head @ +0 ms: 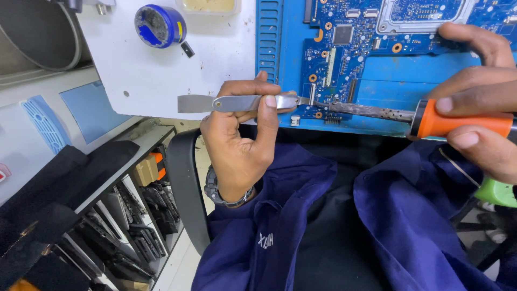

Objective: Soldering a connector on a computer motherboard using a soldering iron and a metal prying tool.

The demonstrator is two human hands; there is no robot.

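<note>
My left hand point(239, 137) grips metal tweezers point(237, 103) held level, their tips at the near edge of a blue circuit board point(344, 59). My right hand point(479, 102) holds a soldering iron point(431, 121) by its orange handle. The iron's dark metal tip point(334, 106) reaches left and meets the tweezers' tips at the board's edge. The board lies on a blue mat point(398, 86). A wristwatch point(215, 188) sits on my left wrist.
A round blue tin point(159, 25) stands on a white board point(161, 70) at the upper left. A shelf with dark devices point(129, 221) lies below left. My dark blue garment point(334, 226) fills the foreground. A green object point(498, 191) shows at the right.
</note>
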